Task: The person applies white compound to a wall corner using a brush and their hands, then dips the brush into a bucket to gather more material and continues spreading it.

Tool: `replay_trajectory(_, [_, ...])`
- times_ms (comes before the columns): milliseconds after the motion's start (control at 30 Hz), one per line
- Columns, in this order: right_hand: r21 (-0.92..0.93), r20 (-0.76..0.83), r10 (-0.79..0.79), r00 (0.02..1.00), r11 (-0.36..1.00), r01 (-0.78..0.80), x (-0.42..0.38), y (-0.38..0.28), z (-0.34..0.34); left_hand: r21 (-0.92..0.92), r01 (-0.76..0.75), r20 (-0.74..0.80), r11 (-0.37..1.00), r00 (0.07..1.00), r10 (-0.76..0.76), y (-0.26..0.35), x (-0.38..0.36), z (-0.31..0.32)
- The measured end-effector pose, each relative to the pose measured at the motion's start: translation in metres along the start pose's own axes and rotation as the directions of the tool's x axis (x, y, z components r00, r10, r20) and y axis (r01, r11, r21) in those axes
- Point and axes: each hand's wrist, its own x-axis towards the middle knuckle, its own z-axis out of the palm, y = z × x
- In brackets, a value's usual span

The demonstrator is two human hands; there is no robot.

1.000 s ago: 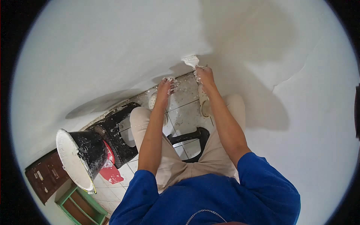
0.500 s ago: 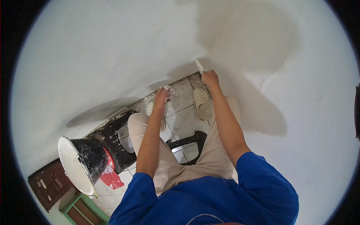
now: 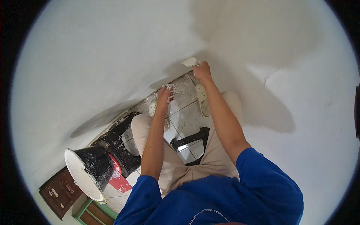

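Observation:
My right hand (image 3: 202, 71) is closed round a putty knife (image 3: 189, 62). Its broad blade, pale with white paste, lies against or very close to the white wall (image 3: 123, 48), just above the floor edge. Lower and to the left, my left hand (image 3: 164, 96) hangs near the foot of the wall with its fingers curled. White paste (image 3: 170, 88) is smeared over those fingers and clumped at their tips; whether a tool is under it I cannot make out.
A black bucket (image 3: 98, 163) with white contents stands on a paste-spattered black stool (image 3: 118, 144), beside a red smeared piece (image 3: 120, 183). I sit on another black stool (image 3: 187, 140) over the tiled floor (image 3: 183, 112). A crack (image 3: 272, 76) marks the right wall.
My right hand has moved slightly up and left, and the putty knife has turned so its blade shows flat, pointing left. The left hand stays almost in place. The view has shifted a little.

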Motion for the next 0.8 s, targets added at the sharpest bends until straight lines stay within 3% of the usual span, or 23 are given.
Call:
replay_trajectory(67, [0.013, 0.056, -0.043, 0.997, 0.999, 0.043, -0.014, -0.020, -0.021, 0.021, 0.004, -0.019, 1.000, 1.000, -0.004, -0.004, 0.000, -0.005])
replay_trajectory(167, [0.242, 0.107, -0.031, 0.994, 0.970, 0.005, -0.055, -0.064, -0.068, 0.007, -0.026, -0.017, 1.000, 1.000, 0.026, -0.011, 0.005, -0.014])
replay_trajectory(267, [0.323, -0.083, -0.146, 0.986, 0.932, 0.166, -0.073, -0.053, -0.083, 0.023, -0.020, -0.026, 1.000, 0.999, 0.021, -0.012, 0.002, -0.009])
replay_trajectory(367, [0.467, 0.022, 0.005, 1.000, 0.884, -0.015, -0.079, -0.045, -0.094, -0.037, -0.047, -0.056, 0.998, 0.997, 0.045, -0.009, -0.003, 0.002])
replay_trajectory(567, [0.404, 0.102, 0.211, 0.972, 0.884, -0.234, -0.032, -0.004, -0.063, 0.001, -0.067, 0.005, 0.998, 0.998, 0.067, -0.021, 0.003, -0.011])
replay_trajectory(667, [0.449, 0.126, 0.312, 0.942, 0.829, -0.334, -0.028, -0.004, -0.040, -0.025, -0.045, -0.051, 0.999, 0.998, 0.044, -0.022, 0.007, -0.010])
replay_trajectory(800, [0.480, 0.261, 0.344, 0.902, 0.764, -0.431, 0.004, 0.020, -0.017, 0.027, 0.003, -0.003, 1.000, 1.000, -0.003, -0.008, 0.008, -0.011])
